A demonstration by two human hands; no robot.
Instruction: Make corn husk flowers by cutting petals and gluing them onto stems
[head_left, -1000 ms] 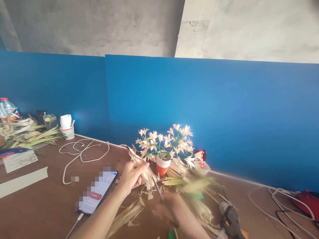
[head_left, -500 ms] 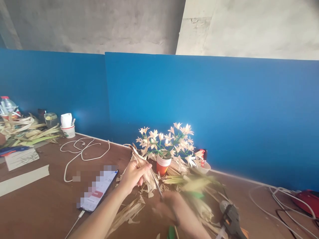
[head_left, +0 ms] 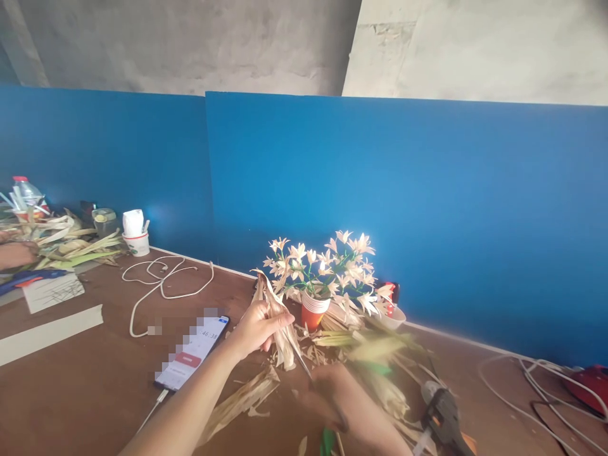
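My left hand (head_left: 260, 328) is closed on a dry, pale corn husk (head_left: 274, 294), which stands up above the fingers and hangs below the thumb. Thin metal blades of the scissors (head_left: 304, 366) lie against the husk's lower edge, just below my left thumb. My right hand (head_left: 327, 392) is wrapped round the scissors' handle; it is blurred, so its fingers show poorly. Behind the hands stands a red and white paper cup (head_left: 313, 311) with husk flowers (head_left: 349, 269) on green stems. Another dry husk piece (head_left: 244, 402) and small scraps lie on the table beneath.
A glue gun (head_left: 444, 418) lies at right, beside loose husks (head_left: 387, 389) and white cables (head_left: 546, 380). At left are a phone (head_left: 190, 364) on a cable and a cup (head_left: 137, 242). A co-worker's hand (head_left: 18, 254) is by a husk pile (head_left: 78, 246) at the far left.
The view has shifted slightly, moving the scene a little right and up. More of the co-worker's hand shows at far left. Both my hands keep nearly the same place and hold.
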